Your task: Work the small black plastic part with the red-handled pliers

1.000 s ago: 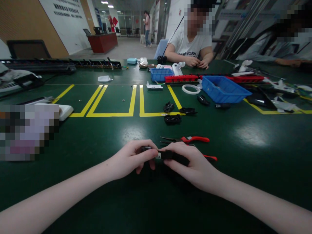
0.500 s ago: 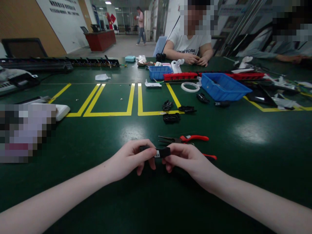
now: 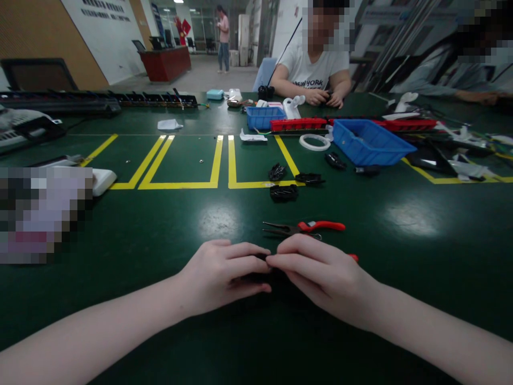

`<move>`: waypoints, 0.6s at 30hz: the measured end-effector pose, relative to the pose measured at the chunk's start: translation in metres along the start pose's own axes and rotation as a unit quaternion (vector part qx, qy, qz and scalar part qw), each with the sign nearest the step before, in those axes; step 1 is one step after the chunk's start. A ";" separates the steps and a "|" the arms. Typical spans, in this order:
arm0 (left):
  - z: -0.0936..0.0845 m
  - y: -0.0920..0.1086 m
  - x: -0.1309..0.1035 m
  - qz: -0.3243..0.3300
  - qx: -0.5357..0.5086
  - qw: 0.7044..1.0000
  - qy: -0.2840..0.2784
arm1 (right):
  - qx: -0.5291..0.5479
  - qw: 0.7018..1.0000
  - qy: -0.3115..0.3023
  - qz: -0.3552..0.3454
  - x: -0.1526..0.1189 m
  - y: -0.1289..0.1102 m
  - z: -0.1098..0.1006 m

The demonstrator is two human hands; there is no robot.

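Note:
Close together over the near part of the green table (image 3: 152,331), my two hands are closed around one small black part (image 3: 261,256). My left hand (image 3: 224,275) has its fingers curled over it from the left and covers most of it. From the right, the fingertips of my right hand (image 3: 316,272) pinch its end. Only a dark sliver of the part shows between the fingers. Just beyond my right hand lie long-nose pliers (image 3: 298,229) with red handles, jaws to the left, partly hidden by that hand.
Several black bundled pieces (image 3: 284,193) lie past the pliers near yellow tape lines. Farther off are a roll of white tape (image 3: 315,142), a large blue bin (image 3: 366,147), a smaller blue bin (image 3: 260,118) and red strips (image 3: 298,125). A co-worker (image 3: 320,69) sits opposite.
Both hands have turned so that their backs face up more. The black part, with its white label showing before, is now nearly hidden in the fingers.

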State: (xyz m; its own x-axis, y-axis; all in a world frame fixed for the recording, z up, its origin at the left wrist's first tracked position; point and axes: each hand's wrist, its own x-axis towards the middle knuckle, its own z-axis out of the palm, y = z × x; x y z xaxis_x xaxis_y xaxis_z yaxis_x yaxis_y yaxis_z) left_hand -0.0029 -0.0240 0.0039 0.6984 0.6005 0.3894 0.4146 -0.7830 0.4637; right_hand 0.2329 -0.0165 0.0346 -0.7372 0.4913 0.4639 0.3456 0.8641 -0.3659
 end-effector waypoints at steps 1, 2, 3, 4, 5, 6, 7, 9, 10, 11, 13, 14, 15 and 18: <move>0.000 0.000 0.000 0.001 0.002 1.000 0.004 | -0.016 1.000 -0.007 -0.004 0.000 -0.002 0.001; 0.000 -0.001 0.000 0.002 0.003 1.000 0.007 | -0.032 0.999 -0.011 -0.006 0.000 -0.005 0.001; 0.000 -0.001 0.001 0.003 0.005 1.000 0.008 | -0.048 0.999 -0.016 -0.009 0.000 -0.006 0.001; 0.000 -0.001 0.001 0.004 0.008 1.000 0.007 | -0.064 0.998 -0.020 -0.013 0.000 -0.008 0.000; 0.000 -0.001 0.001 0.005 0.011 1.000 0.005 | -0.079 0.996 -0.023 -0.019 0.000 -0.009 0.000; 0.000 -0.001 0.001 0.005 0.012 1.000 0.002 | -0.093 0.995 -0.024 -0.024 0.000 -0.010 0.000; 0.001 -0.001 0.001 0.004 0.012 1.000 0.002 | -0.105 0.994 -0.023 -0.031 0.000 -0.011 0.000; 0.001 -0.002 0.001 0.002 0.007 1.000 0.008 | -0.123 0.991 -0.015 -0.052 0.000 -0.012 0.000; 0.002 -0.002 0.001 0.001 0.003 1.000 0.012 | -0.130 0.989 -0.010 -0.063 0.000 -0.013 0.001; 0.003 -0.003 0.002 0.000 -0.002 1.000 0.016 | -0.138 0.988 -0.005 -0.076 0.001 -0.013 0.002; 0.003 -0.004 0.002 -0.006 -0.013 1.000 0.021 | -0.157 0.983 0.001 -0.099 0.002 -0.014 0.003; 0.004 -0.004 0.002 -0.011 -0.016 1.000 0.020 | -0.167 0.980 0.001 -0.108 0.002 -0.015 0.004; 0.004 -0.004 0.002 -0.016 -0.018 1.000 0.017 | -0.175 0.978 -0.001 -0.116 0.002 -0.015 0.005; 0.003 -0.004 0.003 -0.026 -0.017 1.000 0.002 | -0.183 0.974 -0.006 -0.131 0.003 -0.015 0.007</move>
State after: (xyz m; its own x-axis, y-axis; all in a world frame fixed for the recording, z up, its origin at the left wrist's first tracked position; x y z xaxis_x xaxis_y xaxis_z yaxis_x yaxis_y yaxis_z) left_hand -0.0009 -0.0193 0.0004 0.6742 0.6410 0.3668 0.4308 -0.7448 0.5096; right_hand 0.2215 -0.0289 0.0358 -0.8341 0.2486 0.4924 0.3263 0.9421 0.0771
